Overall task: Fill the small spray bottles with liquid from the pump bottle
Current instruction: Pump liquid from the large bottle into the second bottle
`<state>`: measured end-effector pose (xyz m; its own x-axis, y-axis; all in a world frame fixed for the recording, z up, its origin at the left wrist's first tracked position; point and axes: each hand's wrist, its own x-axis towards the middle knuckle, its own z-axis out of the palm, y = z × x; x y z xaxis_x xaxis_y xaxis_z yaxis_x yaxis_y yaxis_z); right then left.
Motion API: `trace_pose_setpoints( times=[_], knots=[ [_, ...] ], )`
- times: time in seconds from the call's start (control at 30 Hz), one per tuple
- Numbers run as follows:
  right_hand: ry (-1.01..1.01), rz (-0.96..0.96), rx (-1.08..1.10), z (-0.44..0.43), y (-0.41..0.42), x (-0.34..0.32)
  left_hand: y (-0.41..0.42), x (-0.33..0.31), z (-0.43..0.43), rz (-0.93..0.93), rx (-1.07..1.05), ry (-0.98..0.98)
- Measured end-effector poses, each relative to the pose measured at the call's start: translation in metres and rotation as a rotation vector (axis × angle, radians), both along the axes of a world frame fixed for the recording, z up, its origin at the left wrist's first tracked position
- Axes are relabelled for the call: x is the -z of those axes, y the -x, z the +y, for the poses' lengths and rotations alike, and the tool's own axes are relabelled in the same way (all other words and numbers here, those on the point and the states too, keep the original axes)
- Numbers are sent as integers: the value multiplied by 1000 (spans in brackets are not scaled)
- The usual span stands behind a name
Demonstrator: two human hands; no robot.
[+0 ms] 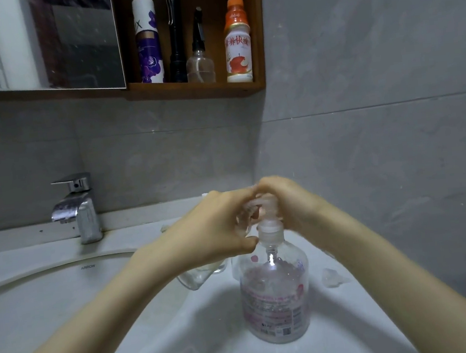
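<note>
Tap (pixel 81 209) stands well to the left of both grips, on the white bench (pixel 32 249). Left grip (pixel 217 229): fingers curled round a small spray bottle (pixel 199 276), clear and apparently empty. We read its long axis as tilted, base down and to the left of the grip, mouth up and to the right toward the spout, though the mouth itself is blurred. Just right of and below this grip the pump bottle (pixel 274 295) stands upright on the bench, partly filled with clear liquid. Right grip (pixel 286 199): folded over the pump head (pixel 266 201) from the right, fingers bent round it. We judge the coming press depends on the small bottle's mouth sitting directly under the spout; the left grip is the nearer one to correct that. A clear scrap (pixel 333 278) lies below the right grip.
</note>
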<state>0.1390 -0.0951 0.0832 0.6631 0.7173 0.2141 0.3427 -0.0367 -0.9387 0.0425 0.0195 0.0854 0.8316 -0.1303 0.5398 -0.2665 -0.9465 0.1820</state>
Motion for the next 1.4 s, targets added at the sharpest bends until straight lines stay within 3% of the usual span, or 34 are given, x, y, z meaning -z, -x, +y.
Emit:
trace_pose_setpoints(
  times=[0.1,0.27,0.5,0.73,0.97,1.2,1.4],
  knots=[
    [18,-187,140,16,1,-32,0,-2,3,12,-26,-21],
    [234,-464,217,51,5,-47,1,-3,2,45,-58,-35],
    [601,-406,146,52,16,-47,2,-2,3,60,-57,-12],
    [557,-438,166,46,18,-46,-2,1,2,33,-51,-7],
    [438,-287,111,44,19,-48,-2,0,0,31,-29,58],
    [69,-195,111,28,20,-46,0,1,0,30,-4,169],
    [274,-305,63,36,20,-48,2,0,2,33,19,196]
  ],
)
